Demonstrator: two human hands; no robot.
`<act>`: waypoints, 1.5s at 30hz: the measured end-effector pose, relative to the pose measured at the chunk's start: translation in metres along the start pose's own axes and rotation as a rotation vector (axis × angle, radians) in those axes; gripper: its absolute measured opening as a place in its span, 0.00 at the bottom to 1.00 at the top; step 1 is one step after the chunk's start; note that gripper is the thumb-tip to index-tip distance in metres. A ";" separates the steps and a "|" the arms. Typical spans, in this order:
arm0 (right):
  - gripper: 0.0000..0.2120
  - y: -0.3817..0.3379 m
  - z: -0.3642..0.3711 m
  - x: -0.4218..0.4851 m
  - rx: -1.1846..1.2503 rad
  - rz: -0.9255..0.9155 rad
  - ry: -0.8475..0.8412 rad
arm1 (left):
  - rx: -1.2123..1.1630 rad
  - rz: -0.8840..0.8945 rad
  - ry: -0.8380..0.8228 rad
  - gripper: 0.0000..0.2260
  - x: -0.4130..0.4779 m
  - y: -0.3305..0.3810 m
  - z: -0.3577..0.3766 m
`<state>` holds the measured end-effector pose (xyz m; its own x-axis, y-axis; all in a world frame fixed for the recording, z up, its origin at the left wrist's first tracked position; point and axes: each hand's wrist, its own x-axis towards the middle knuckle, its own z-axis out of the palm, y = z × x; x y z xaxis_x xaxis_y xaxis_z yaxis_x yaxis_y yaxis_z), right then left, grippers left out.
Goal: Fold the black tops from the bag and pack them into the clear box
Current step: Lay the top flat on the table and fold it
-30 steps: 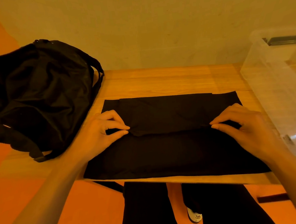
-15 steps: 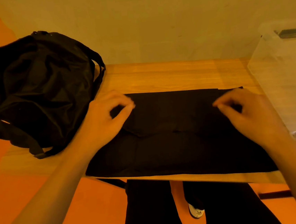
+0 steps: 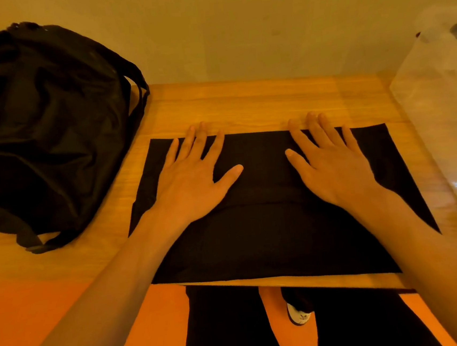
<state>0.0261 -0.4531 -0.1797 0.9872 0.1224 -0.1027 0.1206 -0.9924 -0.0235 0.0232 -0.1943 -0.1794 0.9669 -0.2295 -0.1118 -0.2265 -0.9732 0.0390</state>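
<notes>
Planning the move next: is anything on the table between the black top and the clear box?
Nothing visible: only bare table lies between the black top and the clear box at right. The black bag sits at the far left.

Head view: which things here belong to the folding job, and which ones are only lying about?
Part of the job: black top, spread on the table; left hand and right hand, both flat on it; bag at the left; clear box at the right.

Only there: the table itself; shoe and orange floor below the table edge.
</notes>
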 end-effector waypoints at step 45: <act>0.29 -0.200 -0.004 0.056 -0.008 -0.503 -0.052 | -0.142 -0.276 0.208 0.40 -0.172 -0.005 0.033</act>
<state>0.0579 -0.2480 -0.1771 0.8002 0.5855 -0.1300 0.5808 -0.8106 -0.0753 -0.1456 -0.1505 -0.1931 0.9959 0.0627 0.0658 0.0503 -0.9833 0.1750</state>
